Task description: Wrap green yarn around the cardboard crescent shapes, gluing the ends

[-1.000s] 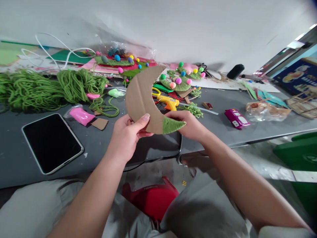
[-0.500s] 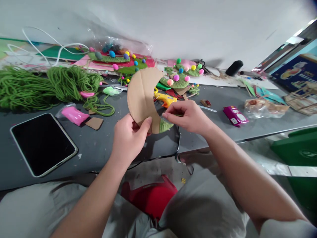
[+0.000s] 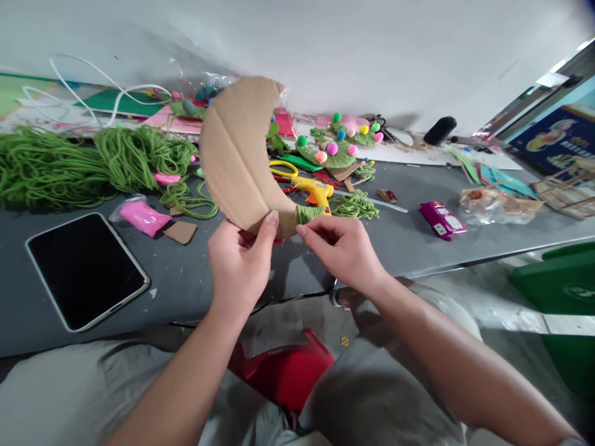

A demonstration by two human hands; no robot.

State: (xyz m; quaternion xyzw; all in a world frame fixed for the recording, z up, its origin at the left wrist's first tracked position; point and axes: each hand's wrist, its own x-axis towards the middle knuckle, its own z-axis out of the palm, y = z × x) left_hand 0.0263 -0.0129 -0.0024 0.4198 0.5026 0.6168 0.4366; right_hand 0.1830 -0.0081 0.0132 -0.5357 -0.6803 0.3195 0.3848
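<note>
A brown cardboard crescent [image 3: 237,148] is held up over the table, its lower right tip wrapped in green yarn [image 3: 309,214]. My left hand [image 3: 244,251] is closed on the crescent's lower part, thumb across the front face and fingers behind it. Just below the wrapped tip, my right hand [image 3: 341,248] pinches thumb and forefinger together on the yarn at the cardboard's lower edge; the strand itself is mostly hidden. Behind the tip lie a yellow hot glue gun [image 3: 313,189] and a small heap of loose green yarn [image 3: 357,205].
Green yarn bundles [image 3: 51,164] and a black-screened tablet [image 3: 88,269] lie on the left, near a pink packet [image 3: 144,217]. Yarn-wrapped shapes with pom-poms [image 3: 341,155] are at the back. A purple packet [image 3: 441,220] lies right; a red stool [image 3: 288,371] is below.
The crescent has turned and risen to the left, covering more of the things behind. My right hand has moved from above the wrapped tip to below it, uncovering the loose yarn.
</note>
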